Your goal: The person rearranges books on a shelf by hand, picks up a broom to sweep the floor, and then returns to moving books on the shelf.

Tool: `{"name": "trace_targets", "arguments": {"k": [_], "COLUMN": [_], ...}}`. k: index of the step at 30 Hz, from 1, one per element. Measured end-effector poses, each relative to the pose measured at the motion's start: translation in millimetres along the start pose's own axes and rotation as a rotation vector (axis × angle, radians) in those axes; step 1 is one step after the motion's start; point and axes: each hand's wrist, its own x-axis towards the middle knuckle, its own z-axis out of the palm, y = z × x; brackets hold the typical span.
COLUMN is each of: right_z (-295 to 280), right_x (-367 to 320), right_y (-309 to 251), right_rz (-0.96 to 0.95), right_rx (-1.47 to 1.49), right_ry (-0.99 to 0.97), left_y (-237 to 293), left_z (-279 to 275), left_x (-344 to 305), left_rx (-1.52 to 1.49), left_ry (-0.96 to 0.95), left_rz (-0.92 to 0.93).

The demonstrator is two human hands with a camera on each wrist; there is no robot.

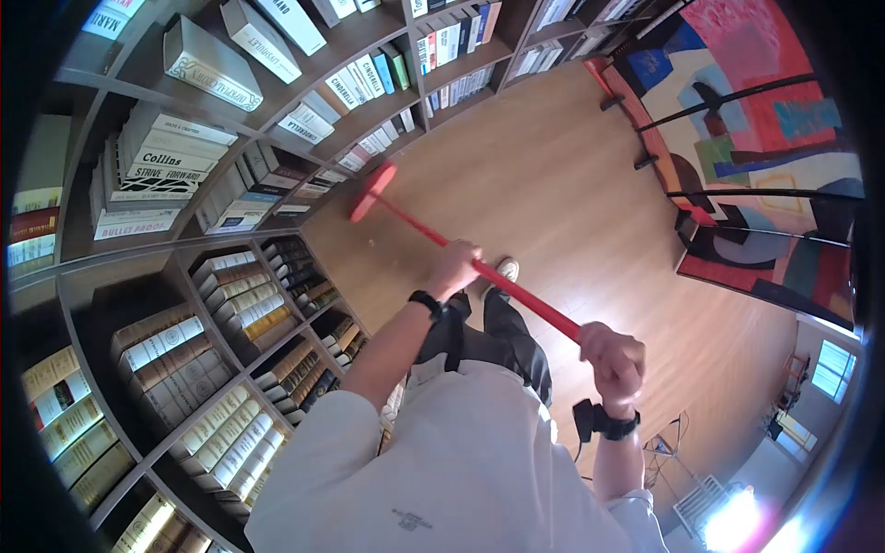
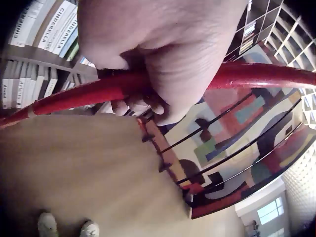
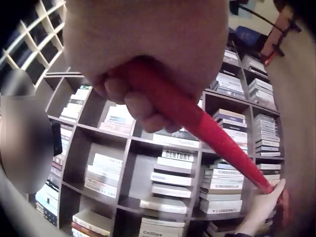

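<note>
A long red pole (image 1: 530,302) with an oblong red head (image 1: 373,192) slants across in front of the body. The head is low over the wooden floor, close to the foot of the bookshelf. My left hand (image 1: 456,267) grips the pole partway along, its fingers wrapped around it in the left wrist view. Nearer the upper end, my right hand (image 1: 613,364) holds the pole with curled fingers. From the right wrist, the pole (image 3: 212,133) runs away from the fingers toward the left hand (image 3: 266,207). Whether the head is a mop or a broom I cannot tell.
Tall bookshelves (image 1: 267,129) full of books line the left and far side. A colourful painted folding screen (image 1: 737,175) stands on the right. Wooden floor (image 1: 553,166) stretches between them. A shoe (image 1: 507,268) shows below the pole, and a bright lamp (image 1: 733,525) glows at lower right.
</note>
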Motion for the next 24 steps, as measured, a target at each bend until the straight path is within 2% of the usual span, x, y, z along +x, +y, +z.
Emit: {"name": "trace_targets", "arguments": {"k": [1, 2, 3, 4, 5, 7, 8, 11, 13, 14, 17, 21, 23, 24], "right_z": [-1, -7, -6, -2, 10, 23, 28, 21, 7, -1, -21, -16, -7, -2], "right_x": [-2, -8, -9, -11, -9, -6, -1, 6, 8, 5, -8, -31, -38, -43], "right_y": [7, 26, 43, 60, 68, 91, 86, 65, 52, 43, 16, -14, -24, -27], "right_rz": [0.051, 0.093, 0.139, 0.295, 0.398, 0.26, 0.267, 0.256, 0.232, 0.198, 0.163, 0.093, 0.007, 0.048], "right_rx": [0.022, -0.025, -0.083, 0.053, 0.028, 0.15, 0.153, 0.106, 0.046, 0.033, -0.045, -0.103, -0.237, -0.269], "right_ry": [0.012, -0.022, -0.088, -0.084, -0.062, -0.146, -0.177, -0.171, -0.143, -0.112, 0.002, 0.028, 0.046, 0.121], "left_y": [-9, -29, -50, -66, -85, -102, -100, -74, -56, -47, -10, 19, 39, 45], "left_z": [3, 4, -2, -9, -10, -15, -20, -16, 1, 11, 29, 51, 49, 49], "left_x": [-15, -30, -41, -55, -71, -81, -82, -67, -44, -31, 4, 38, 46, 47], "left_rx": [0.056, 0.006, 0.023, 0.12, 0.168, 0.206, 0.203, 0.195, 0.156, 0.126, 0.061, -0.04, -0.036, -0.056], "left_ry": [0.106, 0.07, 0.01, -0.045, -0.02, 0.004, -0.048, -0.106, 0.022, 0.018, -0.092, -0.098, -0.134, -0.178], "left_rz": [-0.054, -0.098, -0.054, -0.096, -0.092, -0.075, -0.104, -0.14, -0.098, -0.071, -0.078, 0.173, 0.181, 0.204]}}
